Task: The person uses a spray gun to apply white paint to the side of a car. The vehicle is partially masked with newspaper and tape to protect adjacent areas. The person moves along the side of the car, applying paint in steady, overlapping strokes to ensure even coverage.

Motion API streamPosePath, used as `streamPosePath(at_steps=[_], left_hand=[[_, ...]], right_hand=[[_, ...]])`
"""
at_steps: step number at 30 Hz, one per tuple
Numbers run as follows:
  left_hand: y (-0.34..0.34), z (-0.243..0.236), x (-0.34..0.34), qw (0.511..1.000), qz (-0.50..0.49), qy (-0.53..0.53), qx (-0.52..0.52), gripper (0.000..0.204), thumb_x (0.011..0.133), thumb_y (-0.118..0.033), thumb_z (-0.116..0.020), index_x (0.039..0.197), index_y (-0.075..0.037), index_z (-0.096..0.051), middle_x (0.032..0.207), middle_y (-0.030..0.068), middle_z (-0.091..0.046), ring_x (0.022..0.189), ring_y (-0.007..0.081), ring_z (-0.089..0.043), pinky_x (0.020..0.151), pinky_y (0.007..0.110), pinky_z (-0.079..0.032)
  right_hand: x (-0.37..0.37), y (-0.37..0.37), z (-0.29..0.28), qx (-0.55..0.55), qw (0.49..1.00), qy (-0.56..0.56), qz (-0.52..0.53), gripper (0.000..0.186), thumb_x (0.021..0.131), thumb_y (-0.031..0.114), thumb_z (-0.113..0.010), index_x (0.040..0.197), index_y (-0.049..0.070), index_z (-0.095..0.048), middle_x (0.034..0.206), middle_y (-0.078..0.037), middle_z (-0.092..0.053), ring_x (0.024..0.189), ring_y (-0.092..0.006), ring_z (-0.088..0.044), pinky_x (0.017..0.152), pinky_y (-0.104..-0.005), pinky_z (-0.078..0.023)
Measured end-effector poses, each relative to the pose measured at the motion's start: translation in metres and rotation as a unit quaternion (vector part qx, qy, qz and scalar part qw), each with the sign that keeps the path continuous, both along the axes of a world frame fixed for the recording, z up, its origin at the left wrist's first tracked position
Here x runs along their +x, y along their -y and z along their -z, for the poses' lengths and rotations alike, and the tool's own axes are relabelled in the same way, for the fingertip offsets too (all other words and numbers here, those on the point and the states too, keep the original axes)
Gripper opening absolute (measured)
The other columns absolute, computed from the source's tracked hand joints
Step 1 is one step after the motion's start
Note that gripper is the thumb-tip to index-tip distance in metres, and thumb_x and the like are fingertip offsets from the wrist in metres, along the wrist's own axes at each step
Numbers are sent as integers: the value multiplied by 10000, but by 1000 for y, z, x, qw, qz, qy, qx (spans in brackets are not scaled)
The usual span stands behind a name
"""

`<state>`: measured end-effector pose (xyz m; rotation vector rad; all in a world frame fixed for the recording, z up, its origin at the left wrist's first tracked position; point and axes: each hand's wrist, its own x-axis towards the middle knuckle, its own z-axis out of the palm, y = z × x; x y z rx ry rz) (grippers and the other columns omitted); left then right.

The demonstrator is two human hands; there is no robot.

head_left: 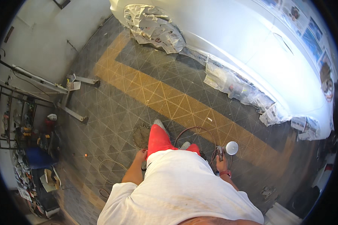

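At my right side, my right hand (221, 164) is closed around the handle of a spray gun (220, 151). The gun carries a round cup with a pale lid (232, 148). A thin reddish-brown hose (189, 129) loops from near the gun across the floor past my feet. My left hand (141, 154) hangs beside the thigh of my red trousers (157, 140); its fingers are too small and partly hidden to read. To the front right stands a white car body (248, 48), with newspaper masking (154, 28) over the wheel arch and masking sheets (233, 84) along its lower edge.
Patterned floor tiles (165, 95) in grey and tan lie underfoot, with a dark round patch (142, 135) by my foot. On the left stands a metal stand with legs (73, 90). Shelving (20, 112) and a blue seat-like object (39, 157) are beyond it. Another hose (110, 161) lies coiled at left.
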<state>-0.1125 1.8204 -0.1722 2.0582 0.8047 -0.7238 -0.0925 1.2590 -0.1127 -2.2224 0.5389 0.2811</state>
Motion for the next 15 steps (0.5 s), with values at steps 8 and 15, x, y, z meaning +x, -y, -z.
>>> streamPosePath(at_steps=[8, 15], left_hand=[[-58, 29, 57, 935, -300, -63, -176, 402, 999, -397, -649, 1214, -59, -686, 963, 27, -688, 841, 126, -628, 706, 336, -524], [-277, -173, 300, 837, -381, 380, -98, 342, 1044, -386, -623, 1226, -98, -643, 1090, 7, -643, 993, 155, -621, 906, 348, -517]], right_hand=[[134, -70, -49, -55, 975, 60, -205, 642, 958, 196, -654, 1560, 142, -438, 1219, -292, -674, 1085, -462, -664, 964, -469, -514], [265, -188, -67, -54, 970, 16, -238, 674, 979, 223, -639, 1599, 263, -377, 1173, -300, -680, 960, -443, -695, 831, -451, -540]])
